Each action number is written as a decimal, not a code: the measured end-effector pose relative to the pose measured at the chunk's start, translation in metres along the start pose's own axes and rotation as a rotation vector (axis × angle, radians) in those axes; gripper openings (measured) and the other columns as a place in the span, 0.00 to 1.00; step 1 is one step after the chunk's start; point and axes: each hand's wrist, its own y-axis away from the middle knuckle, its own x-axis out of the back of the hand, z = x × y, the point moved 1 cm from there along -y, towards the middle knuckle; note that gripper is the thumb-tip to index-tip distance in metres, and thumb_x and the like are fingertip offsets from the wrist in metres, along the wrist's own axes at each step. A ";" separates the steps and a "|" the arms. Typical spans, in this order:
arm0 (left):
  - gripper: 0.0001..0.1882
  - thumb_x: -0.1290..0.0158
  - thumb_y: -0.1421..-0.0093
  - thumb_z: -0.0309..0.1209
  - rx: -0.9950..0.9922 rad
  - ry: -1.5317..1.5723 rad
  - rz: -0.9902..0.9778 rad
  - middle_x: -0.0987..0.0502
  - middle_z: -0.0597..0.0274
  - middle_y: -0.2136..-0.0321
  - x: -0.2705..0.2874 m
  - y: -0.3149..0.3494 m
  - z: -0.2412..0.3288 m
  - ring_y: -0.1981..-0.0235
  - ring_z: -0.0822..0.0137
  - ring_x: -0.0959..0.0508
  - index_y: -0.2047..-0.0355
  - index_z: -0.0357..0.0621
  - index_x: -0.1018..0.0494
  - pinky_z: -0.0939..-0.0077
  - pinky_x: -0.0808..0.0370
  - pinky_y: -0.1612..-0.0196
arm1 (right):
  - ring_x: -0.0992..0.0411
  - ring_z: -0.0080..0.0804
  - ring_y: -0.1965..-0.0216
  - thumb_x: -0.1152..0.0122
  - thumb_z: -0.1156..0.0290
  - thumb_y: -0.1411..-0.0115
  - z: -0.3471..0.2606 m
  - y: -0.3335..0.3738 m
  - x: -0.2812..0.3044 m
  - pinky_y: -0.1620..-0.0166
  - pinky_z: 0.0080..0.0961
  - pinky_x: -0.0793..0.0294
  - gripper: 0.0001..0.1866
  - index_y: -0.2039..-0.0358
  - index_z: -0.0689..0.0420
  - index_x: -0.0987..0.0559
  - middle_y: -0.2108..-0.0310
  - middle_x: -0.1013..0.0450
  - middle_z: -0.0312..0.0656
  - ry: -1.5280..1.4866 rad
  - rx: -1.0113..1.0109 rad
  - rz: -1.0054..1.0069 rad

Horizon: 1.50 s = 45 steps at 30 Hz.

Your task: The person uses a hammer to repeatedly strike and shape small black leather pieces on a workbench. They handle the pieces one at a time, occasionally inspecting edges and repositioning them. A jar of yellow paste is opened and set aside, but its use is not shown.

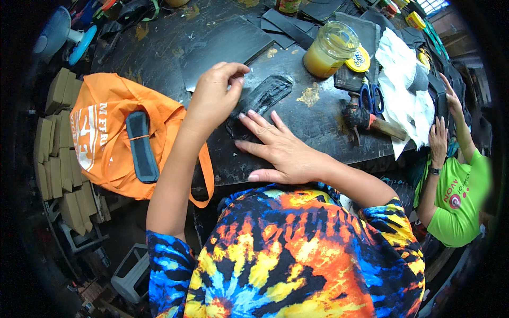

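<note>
On the dark table lies a glossy black strip (269, 94) with angled ends, slanting up to the right. My left hand (217, 98) is above its left side, fingers curled toward the thumb; what they pinch, if anything, is hidden. My right hand (283, 151) is open, fingers spread, its fingertips at the strip's near end. That near end is partly covered by my hands. To the left, an orange cloth bag (101, 138) carries a bundle of dark strips (141, 146) bound by a thin band.
An open glass jar of yellowish liquid (330, 50) stands beyond the strip, its yellow lid (358, 59) beside it. Rightward are blue-handled scissors (372, 98), a wooden-handled hammer (387, 127) and white paper (395, 58). A person in green (458, 196) works at the right.
</note>
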 end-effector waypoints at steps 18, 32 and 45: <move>0.17 0.33 0.50 0.27 -0.194 -0.426 0.126 0.21 0.58 0.58 -0.053 0.011 0.030 0.54 0.52 0.21 0.60 0.45 0.24 0.57 0.26 0.52 | 0.28 0.53 0.41 0.28 0.70 0.43 0.057 0.032 0.033 0.36 0.42 0.31 0.20 0.51 0.60 0.22 0.43 0.27 0.53 -0.191 -0.346 0.684; 0.17 0.48 0.39 0.19 0.049 0.528 0.275 0.21 0.65 0.66 0.027 -0.084 -0.030 0.66 0.77 0.24 0.49 0.35 0.26 0.77 0.26 0.62 | 0.28 0.43 0.40 0.30 0.72 0.39 0.063 0.039 0.024 0.36 0.37 0.31 0.35 0.33 0.61 0.31 0.40 0.29 0.51 -0.369 -0.357 0.723; 0.23 0.51 0.35 0.23 -0.160 -0.114 0.485 0.22 0.48 0.46 0.026 -0.109 -0.058 0.45 0.53 0.20 0.40 0.41 0.25 0.65 0.24 0.42 | 0.35 0.56 0.32 0.30 0.23 0.54 0.097 0.027 0.204 0.31 0.53 0.37 0.45 0.52 0.51 0.10 0.33 0.32 0.55 0.601 -0.307 0.345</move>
